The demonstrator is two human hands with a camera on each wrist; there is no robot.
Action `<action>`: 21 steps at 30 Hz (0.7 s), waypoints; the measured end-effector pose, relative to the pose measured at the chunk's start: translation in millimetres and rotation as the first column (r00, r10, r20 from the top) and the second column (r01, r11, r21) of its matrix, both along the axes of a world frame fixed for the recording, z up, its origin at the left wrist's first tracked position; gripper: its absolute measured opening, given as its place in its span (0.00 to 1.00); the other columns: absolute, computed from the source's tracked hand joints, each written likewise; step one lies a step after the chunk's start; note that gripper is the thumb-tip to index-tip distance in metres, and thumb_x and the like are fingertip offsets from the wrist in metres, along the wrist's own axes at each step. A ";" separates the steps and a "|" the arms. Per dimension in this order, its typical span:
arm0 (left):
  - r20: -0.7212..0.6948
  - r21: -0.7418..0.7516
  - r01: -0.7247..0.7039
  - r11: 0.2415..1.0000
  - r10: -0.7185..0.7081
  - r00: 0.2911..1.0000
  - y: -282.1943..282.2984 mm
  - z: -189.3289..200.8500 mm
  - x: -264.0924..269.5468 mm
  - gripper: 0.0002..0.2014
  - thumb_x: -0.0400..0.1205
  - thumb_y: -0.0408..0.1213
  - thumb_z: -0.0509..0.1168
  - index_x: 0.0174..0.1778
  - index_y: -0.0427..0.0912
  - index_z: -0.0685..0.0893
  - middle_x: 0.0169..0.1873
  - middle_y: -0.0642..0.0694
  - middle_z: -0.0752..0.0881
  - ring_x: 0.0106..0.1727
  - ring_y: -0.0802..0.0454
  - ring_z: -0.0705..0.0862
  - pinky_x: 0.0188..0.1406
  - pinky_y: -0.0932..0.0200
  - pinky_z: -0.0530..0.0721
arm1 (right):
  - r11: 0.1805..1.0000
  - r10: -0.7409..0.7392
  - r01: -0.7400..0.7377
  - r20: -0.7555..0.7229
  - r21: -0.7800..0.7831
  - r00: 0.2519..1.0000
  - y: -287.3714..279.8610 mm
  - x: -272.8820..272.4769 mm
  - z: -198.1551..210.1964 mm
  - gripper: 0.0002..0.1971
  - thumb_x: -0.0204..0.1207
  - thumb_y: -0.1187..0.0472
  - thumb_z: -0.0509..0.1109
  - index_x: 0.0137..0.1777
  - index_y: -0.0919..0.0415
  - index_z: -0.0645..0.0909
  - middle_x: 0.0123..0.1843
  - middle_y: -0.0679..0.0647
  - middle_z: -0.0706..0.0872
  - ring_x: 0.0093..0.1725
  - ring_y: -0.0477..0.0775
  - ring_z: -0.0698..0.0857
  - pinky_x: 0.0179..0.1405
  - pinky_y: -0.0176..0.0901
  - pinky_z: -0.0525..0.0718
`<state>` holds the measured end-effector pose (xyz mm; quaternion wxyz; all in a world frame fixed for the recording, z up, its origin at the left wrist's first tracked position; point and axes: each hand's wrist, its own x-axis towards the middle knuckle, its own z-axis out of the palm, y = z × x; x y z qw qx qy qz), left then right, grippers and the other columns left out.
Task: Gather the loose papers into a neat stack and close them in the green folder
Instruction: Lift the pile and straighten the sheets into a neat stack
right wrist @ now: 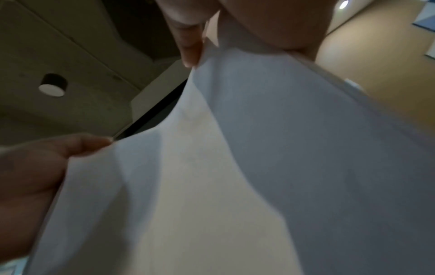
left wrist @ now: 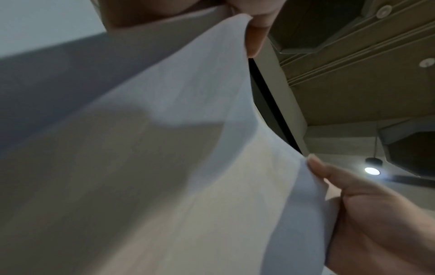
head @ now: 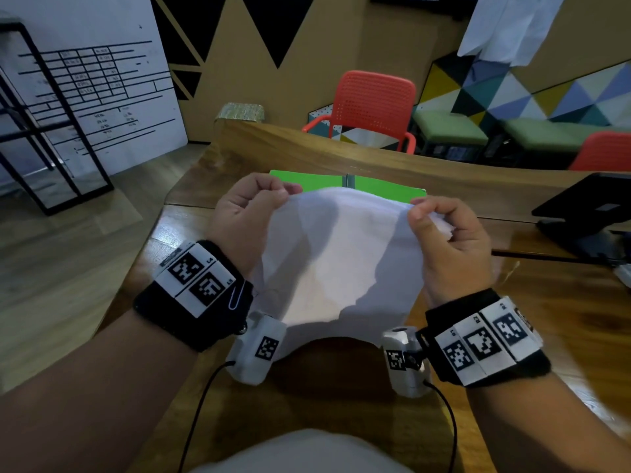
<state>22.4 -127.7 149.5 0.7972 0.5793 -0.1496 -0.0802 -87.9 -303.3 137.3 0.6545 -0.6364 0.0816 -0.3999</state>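
Both hands hold the papers (head: 338,254) upright above the table (head: 532,302), left hand (head: 246,213) and right hand (head: 447,240) pinching the top corners. Thin, floppy sheets sag; side edges look best for squaring. The green folder (head: 307,180) lies open behind.

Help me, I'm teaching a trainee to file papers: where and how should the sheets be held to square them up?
Probably as shown: the left hand and right hand each pinch an upper corner of the papers, coming in from the sides. The sheets hang and sag in the middle, so a grip at both sides lets the lower edges drop level on the table near the green folder.
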 end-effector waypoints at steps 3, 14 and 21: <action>-0.018 -0.104 -0.030 0.994 0.028 0.999 3.7 -4.5 5.0 0.07 0.68 0.35 0.65 0.25 0.47 0.76 0.35 0.51 0.89 0.44 0.45 0.80 0.41 0.55 0.78 | 0.992 -0.060 0.059 0.006 0.111 0.998 -4.2 -1.7 -1.1 0.04 0.63 0.56 0.77 0.30 0.46 0.86 0.41 0.41 0.88 0.48 0.52 0.83 0.60 0.66 0.79; 0.092 0.314 -0.108 0.943 0.082 0.992 12.4 -26.8 -6.3 0.16 0.59 0.40 0.79 0.39 0.45 0.85 0.27 0.57 0.87 0.30 0.60 0.84 0.23 0.74 0.82 | 0.974 -0.036 0.051 -0.073 0.222 0.997 5.1 -6.0 -3.6 0.32 0.39 0.31 0.80 0.45 0.39 0.80 0.49 0.55 0.81 0.47 0.59 0.81 0.52 0.61 0.82; 0.033 0.038 -0.145 0.989 0.144 0.989 -1.9 3.6 -4.3 0.13 0.74 0.25 0.65 0.29 0.47 0.84 0.28 0.51 0.89 0.30 0.54 0.82 0.30 0.64 0.80 | 0.980 -0.126 0.144 -0.136 0.134 0.983 -1.6 5.2 7.7 0.06 0.61 0.61 0.71 0.25 0.51 0.83 0.33 0.51 0.83 0.39 0.52 0.79 0.47 0.46 0.77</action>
